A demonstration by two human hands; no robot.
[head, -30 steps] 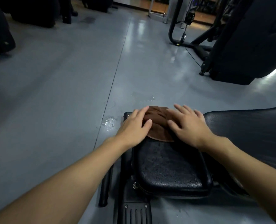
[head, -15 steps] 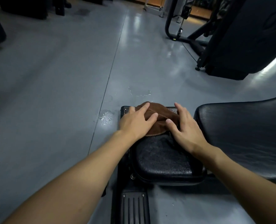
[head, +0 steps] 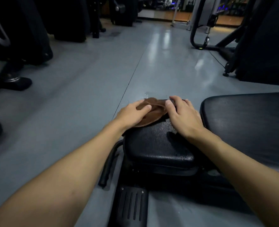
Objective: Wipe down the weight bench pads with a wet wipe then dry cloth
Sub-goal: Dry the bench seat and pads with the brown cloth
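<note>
A brown cloth (head: 153,110) lies bunched on the far end of the small black seat pad (head: 158,145). My left hand (head: 132,114) presses flat on the cloth's left side with straight fingers. My right hand (head: 182,115) rests on the cloth's right side and on the pad, fingers bent slightly over the far edge. A larger black back pad (head: 250,126) lies to the right, apart from the cloth. No wet wipe is visible.
The bench's black frame and ribbed foot plate (head: 132,208) sit below the seat pad on a grey floor (head: 70,112). A wet patch (head: 147,95) glistens beyond the pad. Dark gym machines stand at the left (head: 21,46) and right (head: 258,46).
Both hands stay on the cloth at the pad's far end; the cloth is bunched a little more between them. The camera has tilted up, showing more of the room.
</note>
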